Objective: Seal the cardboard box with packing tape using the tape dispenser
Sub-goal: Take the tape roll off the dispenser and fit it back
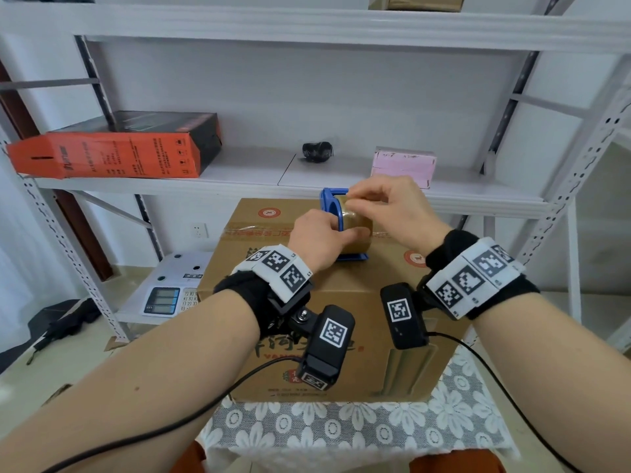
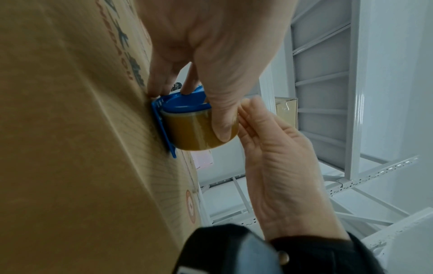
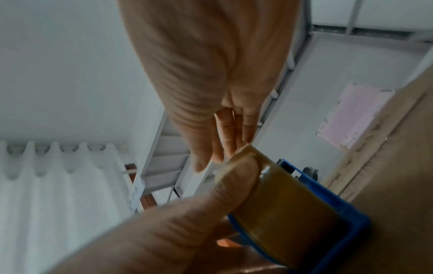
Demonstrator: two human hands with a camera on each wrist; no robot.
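Note:
A brown cardboard box (image 1: 358, 281) stands on a lace-covered table, and an older strip of tape crosses its top. On the box top sits a blue tape dispenser (image 1: 329, 206) loaded with a brown tape roll (image 1: 355, 220). My left hand (image 1: 341, 233) grips the dispenser, thumb pressed on the roll (image 2: 192, 129) and fingers on the blue frame (image 2: 185, 101). My right hand (image 1: 355, 196) reaches over from the right, its fingertips (image 3: 230, 146) touching the roll's upper rim (image 3: 293, 204). Its thumb stays off the roll. I see no loose tape end.
A white metal shelf (image 1: 341, 179) runs just behind the box, carrying an orange carton (image 1: 112, 155), a small black object (image 1: 317, 151) and a pink box (image 1: 403, 165). A scale (image 1: 167, 298) sits low on the left. Shelf uprights (image 1: 580, 165) stand at the right.

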